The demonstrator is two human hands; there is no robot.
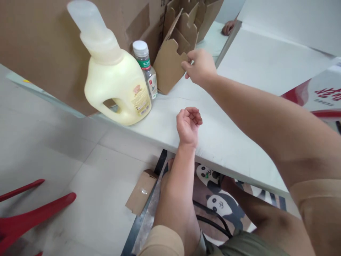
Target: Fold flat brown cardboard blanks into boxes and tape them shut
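My right hand (199,67) reaches forward over the white table (234,142) and pinches the edge of a folded cardboard piece (167,67), the nearest one in a leaning row of such pieces (186,21). My left hand (188,126) rests on the table near its front edge, palm up, with the fingers curled loosely and nothing visible in them. A pale yellow jug with a translucent pump top (114,78) and a small clear bottle with a white cap (146,67) stand just left of the cardboard.
A large brown cardboard sheet (48,46) stands behind the jug. A flat cardboard piece (141,192) lies on the tiled floor. Red chair legs (26,213) show at bottom left. Another person's hand (228,27) rests at the far end. A printed white box (322,96) sits right.
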